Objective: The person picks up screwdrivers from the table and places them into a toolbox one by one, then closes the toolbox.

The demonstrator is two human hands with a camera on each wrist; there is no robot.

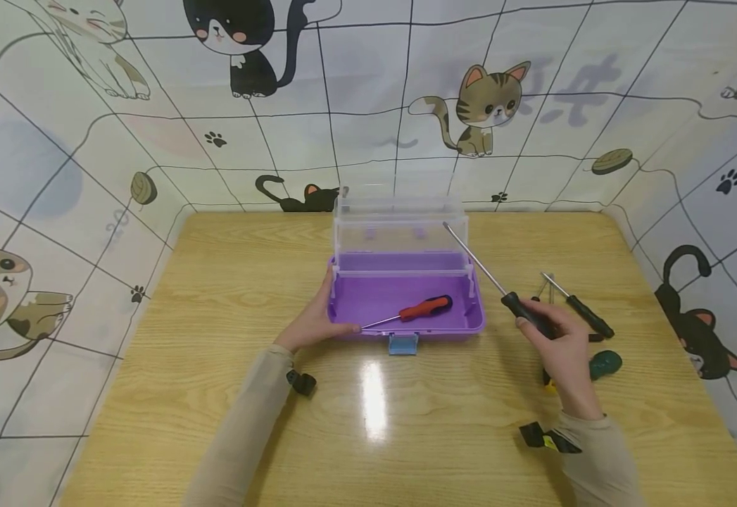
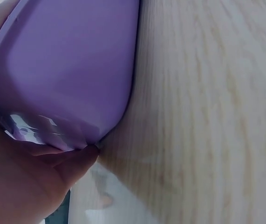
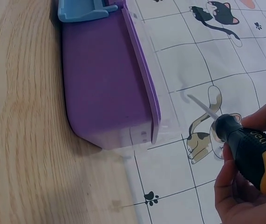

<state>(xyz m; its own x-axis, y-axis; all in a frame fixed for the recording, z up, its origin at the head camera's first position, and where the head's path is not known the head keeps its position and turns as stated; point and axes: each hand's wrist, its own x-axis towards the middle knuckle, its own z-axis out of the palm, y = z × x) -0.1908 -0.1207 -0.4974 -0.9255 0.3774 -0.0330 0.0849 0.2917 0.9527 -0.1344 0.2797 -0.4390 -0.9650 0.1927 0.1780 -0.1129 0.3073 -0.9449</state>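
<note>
Smooth plastic box [image 1: 368, 299], glossy wood table [image 1: 419, 415]

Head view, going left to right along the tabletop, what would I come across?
Left hand → purple box with a red-and-black screwdriver in it → right hand gripping a long black-handled screwdriver → green handle.

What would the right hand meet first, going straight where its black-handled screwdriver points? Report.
Probably the clear plastic lid of the purple plastic box, screwdriver tip first; depth is unclear, so it may pass above.
</note>
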